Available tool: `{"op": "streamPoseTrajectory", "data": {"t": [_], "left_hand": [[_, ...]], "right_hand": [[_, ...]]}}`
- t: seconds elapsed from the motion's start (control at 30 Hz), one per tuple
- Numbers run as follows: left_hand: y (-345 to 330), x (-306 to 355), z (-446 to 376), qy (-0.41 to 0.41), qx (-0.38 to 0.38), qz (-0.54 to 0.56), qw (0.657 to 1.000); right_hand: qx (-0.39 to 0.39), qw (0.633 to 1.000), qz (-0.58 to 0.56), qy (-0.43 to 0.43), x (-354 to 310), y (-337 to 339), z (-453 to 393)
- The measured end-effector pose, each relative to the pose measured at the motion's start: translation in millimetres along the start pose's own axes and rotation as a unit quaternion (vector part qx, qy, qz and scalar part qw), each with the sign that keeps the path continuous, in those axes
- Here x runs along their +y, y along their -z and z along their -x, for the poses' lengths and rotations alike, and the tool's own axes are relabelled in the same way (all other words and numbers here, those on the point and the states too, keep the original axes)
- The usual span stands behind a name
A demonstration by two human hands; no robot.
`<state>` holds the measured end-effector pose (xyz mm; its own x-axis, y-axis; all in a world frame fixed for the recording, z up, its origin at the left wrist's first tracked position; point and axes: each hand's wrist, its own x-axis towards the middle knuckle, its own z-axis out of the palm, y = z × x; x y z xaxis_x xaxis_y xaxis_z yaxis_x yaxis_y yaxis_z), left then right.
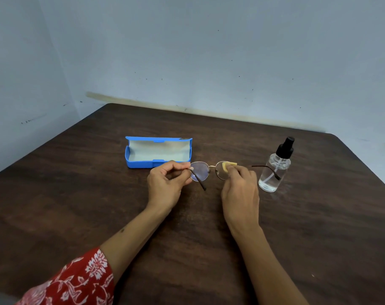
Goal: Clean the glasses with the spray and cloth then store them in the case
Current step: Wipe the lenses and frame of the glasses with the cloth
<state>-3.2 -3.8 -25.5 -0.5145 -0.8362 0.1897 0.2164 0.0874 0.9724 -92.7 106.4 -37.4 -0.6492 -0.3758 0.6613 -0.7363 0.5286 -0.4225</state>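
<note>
Thin metal-framed glasses (201, 171) are held above the dark wooden table (99, 205), temples unfolded. My left hand (167, 183) pinches the frame at the left lens hinge. My right hand (240, 190) pinches a small yellow cloth (227, 166) against the right lens. The blue case (157, 151) lies open just behind the left hand, its pale lining showing. A clear spray bottle (275, 170) with a black pump top stands upright to the right, with the right temple crossing in front of it.
The table stands in a corner, with pale blue walls (209, 51) behind and to the left. Its rounded far right corner (341, 137) and right edge are near the bottle. A red patterned sleeve (77, 280) covers my left forearm.
</note>
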Motion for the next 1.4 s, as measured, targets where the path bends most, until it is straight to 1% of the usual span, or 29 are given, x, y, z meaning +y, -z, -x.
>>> {"op": "streamPoseTrajectory", "data": {"t": [0.17, 0.33, 0.37, 0.47, 0.5, 0.63, 0.67, 0.73, 0.8, 0.87, 0.97, 1.0, 1.07, 1.17, 1.23, 1.33, 1.4], "left_hand": [[0.0, -2.1, -1.7, 0.011, 0.009, 0.023, 1.0], [1.2, -2.8, -2.9, 0.008, 0.015, 0.016, 1.0], [1.3, -2.7, -2.7, 0.008, 0.015, 0.018, 1.0], [1.7, -2.4, -3.3, 0.013, 0.024, 0.034, 0.999], [2.1, -1.8, -3.6, 0.014, 0.027, 0.038, 0.999], [1.4, 0.2, -2.7, 0.008, 0.024, 0.02, 0.999], [1.0, 0.0, -2.7, 0.005, 0.023, 0.017, 1.0], [1.3, -1.3, -3.2, 0.003, 0.025, 0.016, 1.0], [3.3, -2.8, -5.1, 0.004, 0.032, 0.013, 0.999], [4.2, -2.8, -6.0, 0.008, 0.036, 0.017, 0.999], [1.9, -0.6, -4.6, 0.009, 0.032, 0.006, 0.999], [1.0, -0.2, -4.1, 0.008, 0.03, 0.001, 1.0], [0.7, -0.6, -4.2, 0.008, 0.03, 0.001, 1.0], [3.7, -1.7, -6.0, 0.013, 0.037, 0.009, 0.999], [4.3, -2.0, -6.3, 0.015, 0.039, 0.009, 0.999], [2.2, -1.5, -4.3, 0.013, 0.031, 0.006, 0.999], [1.7, -1.7, -3.5, 0.01, 0.027, 0.009, 1.0]], "right_hand": [[-0.014, 0.999, 0.035, 0.03, -5.8, -1.1, 2.1], [-0.017, 0.998, 0.056, -0.035, 1.7, 0.5, 1.1], [-0.023, 0.998, 0.058, -0.029, 0.7, 0.1, 1.7], [-0.047, 0.997, 0.049, 0.027, -6.0, -2.4, 5.9], [-0.051, 0.997, 0.046, 0.029, -6.8, -1.8, 6.6], [-0.062, 0.994, 0.065, -0.055, 0.3, 3.3, 2.8], [-0.059, 0.994, 0.071, -0.055, 0.1, 3.2, 2.7], [-0.052, 0.996, 0.07, -0.017, -3.9, -0.5, 5.8], [-0.062, 0.997, 0.051, 0.015, -9.5, -5.2, 9.2], [-0.061, 0.997, 0.041, 0.009, -9.3, -5.3, 8.5], [-0.038, 0.997, 0.052, -0.04, -1.8, -3.0, 4.9], [-0.034, 0.997, 0.057, -0.044, -1.1, -2.9, 4.6], [-0.03, 0.998, 0.06, -0.022, -3.7, -3.4, 5.8], [-0.047, 0.997, 0.049, 0.024, -9.0, -4.5, 8.4], [-0.049, 0.998, 0.048, 0.008, -6.2, -2.4, 7.2], [-0.061, 0.995, 0.046, -0.057, 0.3, 0.7, 4.6], [-0.06, 0.996, 0.049, -0.045, -1.6, 0.8, 5.3]]}}
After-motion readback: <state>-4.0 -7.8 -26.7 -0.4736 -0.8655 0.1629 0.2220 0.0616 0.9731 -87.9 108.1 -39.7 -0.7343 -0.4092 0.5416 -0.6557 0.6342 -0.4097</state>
